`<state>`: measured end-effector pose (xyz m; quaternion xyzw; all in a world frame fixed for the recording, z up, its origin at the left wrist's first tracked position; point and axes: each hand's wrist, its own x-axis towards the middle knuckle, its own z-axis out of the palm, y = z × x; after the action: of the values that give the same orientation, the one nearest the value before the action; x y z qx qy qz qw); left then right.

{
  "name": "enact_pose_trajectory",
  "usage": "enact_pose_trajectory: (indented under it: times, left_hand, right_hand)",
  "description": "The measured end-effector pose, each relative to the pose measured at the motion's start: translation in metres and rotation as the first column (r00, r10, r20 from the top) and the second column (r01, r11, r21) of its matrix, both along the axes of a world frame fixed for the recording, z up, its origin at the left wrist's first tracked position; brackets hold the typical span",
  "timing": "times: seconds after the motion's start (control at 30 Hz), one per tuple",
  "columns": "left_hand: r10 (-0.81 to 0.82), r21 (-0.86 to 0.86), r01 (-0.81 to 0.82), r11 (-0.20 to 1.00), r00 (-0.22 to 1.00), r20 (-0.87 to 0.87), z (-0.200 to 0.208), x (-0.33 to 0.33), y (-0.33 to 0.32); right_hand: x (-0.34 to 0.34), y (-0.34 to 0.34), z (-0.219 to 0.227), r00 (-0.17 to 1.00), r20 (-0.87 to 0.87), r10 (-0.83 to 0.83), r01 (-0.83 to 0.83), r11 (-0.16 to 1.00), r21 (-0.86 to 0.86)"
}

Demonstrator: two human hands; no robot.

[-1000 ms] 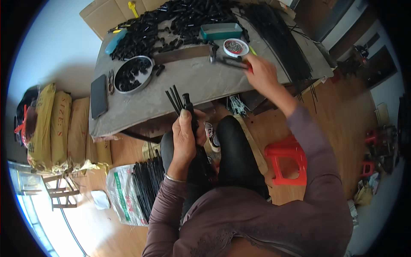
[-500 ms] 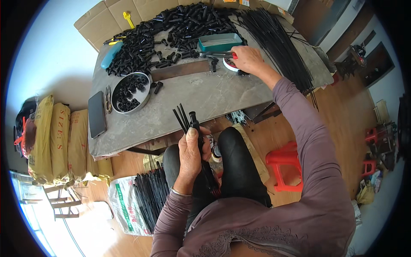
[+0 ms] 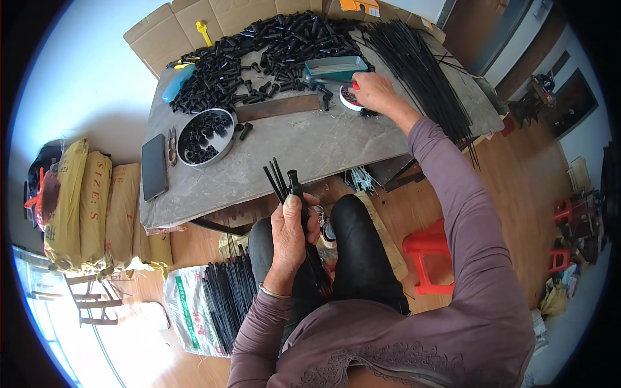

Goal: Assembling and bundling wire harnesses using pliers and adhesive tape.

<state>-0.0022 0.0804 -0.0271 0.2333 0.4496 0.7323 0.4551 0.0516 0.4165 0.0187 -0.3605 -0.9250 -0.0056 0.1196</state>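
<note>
My left hand (image 3: 289, 236) is closed around several thin black rods (image 3: 275, 180) and a black tubular fitting with a flanged end (image 3: 294, 182). It holds them over my lap, off the table's front edge. My right hand (image 3: 378, 94) reaches over the table with its fingers wrapped round a red-handled tool (image 3: 355, 85), whose grey shaft points left. Just below that hand sits a small round white-and-red container (image 3: 346, 102) with small dark pieces inside. Behind the tool is a teal tray (image 3: 317, 75) holding thin pale sticks.
Black fittings (image 3: 284, 39) lie heaped at the back of the table (image 3: 284, 139); long black rods (image 3: 420, 71) lie at right. A round tin (image 3: 223, 143) of black caps, a phone (image 3: 154, 168) and snips (image 3: 172, 147) are at left. A red stool (image 3: 430, 249) stands right of my legs.
The view has shifted slightly. My right hand has tilted the red-handled tool a little beside the teal tray. My left hand keeps the same hold on the rods and fitting.
</note>
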Motion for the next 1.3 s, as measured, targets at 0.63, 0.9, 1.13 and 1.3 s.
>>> enact_pose_trajectory:
  times: [0.63,0.9,1.13,1.3]
  left_hand:
    - [0.268,-0.019,-0.286,0.958,0.918,-0.293,0.033,0.029,-0.035]
    - [0.335,0.067,-0.329,0.942,0.908,-0.251,0.020,0.030,-0.043]
    - [0.316,0.049,-0.315,0.948,0.909,-0.272,0.030,0.032,-0.046]
    - [0.344,0.037,-0.352,0.935,0.881,-0.326,0.029,0.034,-0.043]
  right_hand:
    - [0.044,-0.271,-0.016,0.580,-0.460,-0.672,-0.721,-0.160,-0.674]
    - [0.045,-0.295,-0.013,0.568,-0.605,-0.558,-0.697,0.064,-0.714]
    - [0.049,-0.304,-0.010,0.542,-0.728,-0.420,-0.690,0.271,-0.671]
    - [0.049,-0.303,-0.008,0.551,-0.726,-0.413,-0.674,0.293,-0.678]
